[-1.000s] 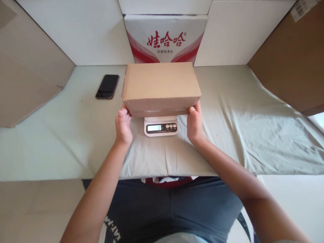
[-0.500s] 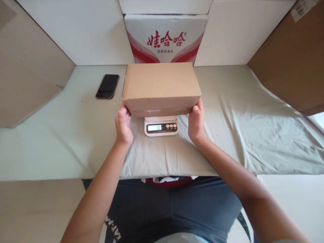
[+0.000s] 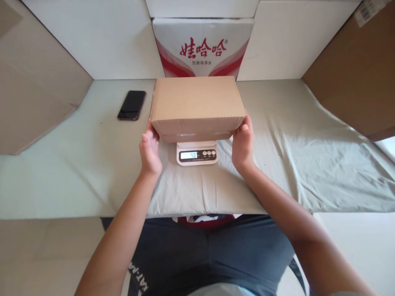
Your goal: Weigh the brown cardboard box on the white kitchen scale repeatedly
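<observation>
One head-worn camera looks forward and steeply down from close above the tabletop [image 3: 61, 181], facing the white back wall [image 3: 108, 37].

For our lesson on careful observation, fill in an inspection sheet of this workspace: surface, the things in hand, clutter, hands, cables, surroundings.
Surface: table under a creased grey-green cloth.
Things in hand: closed cardboard box on a white digital scale; its display is lit, digits too small to read surely.
Clutter: dark phone lying flat, left of the box.
Hands: left hand and right hand touch the box's near lower corners.
Cables: nothing seen.
Surroundings: red-and-white printed carton behind the box; white boards and brown cardboard panels around.
</observation>
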Demonstrator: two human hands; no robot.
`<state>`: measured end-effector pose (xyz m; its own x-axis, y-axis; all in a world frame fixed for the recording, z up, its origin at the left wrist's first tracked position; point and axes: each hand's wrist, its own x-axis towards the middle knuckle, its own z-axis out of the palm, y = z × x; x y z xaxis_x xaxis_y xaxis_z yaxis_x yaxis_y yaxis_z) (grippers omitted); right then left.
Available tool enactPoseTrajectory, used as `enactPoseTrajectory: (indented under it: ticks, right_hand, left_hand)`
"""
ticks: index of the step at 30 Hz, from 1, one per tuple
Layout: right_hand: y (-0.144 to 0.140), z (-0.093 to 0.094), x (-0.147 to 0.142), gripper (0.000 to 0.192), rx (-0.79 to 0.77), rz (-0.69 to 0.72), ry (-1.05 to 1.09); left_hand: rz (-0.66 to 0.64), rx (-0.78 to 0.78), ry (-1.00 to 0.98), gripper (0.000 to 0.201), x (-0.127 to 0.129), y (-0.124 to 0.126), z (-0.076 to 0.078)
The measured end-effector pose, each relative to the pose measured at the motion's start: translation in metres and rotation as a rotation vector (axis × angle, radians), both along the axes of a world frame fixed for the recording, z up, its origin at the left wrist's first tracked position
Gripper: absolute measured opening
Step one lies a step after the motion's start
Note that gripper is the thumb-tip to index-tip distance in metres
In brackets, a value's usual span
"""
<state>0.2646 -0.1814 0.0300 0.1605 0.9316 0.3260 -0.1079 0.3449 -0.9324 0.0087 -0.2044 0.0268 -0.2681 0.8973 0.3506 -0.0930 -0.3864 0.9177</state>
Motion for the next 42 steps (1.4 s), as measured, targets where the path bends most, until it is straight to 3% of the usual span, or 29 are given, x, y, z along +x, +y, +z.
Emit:
enactPoseTrajectory:
  ticks: [27, 42]
  right_hand:
    - [0.019, -0.016, 0.008, 0.063, -0.075, 0.007, 0.059]
    - [0.016, -0.012, 0.004, 0.063, -0.057, 0.022, 0.088]
  left_hand:
    - [0.038, 0.002, -0.036, 0.082, 0.000, 0.010, -0.007]
    - [0.051, 0.003, -0.030, 0.087, -0.002, 0.014, -0.014]
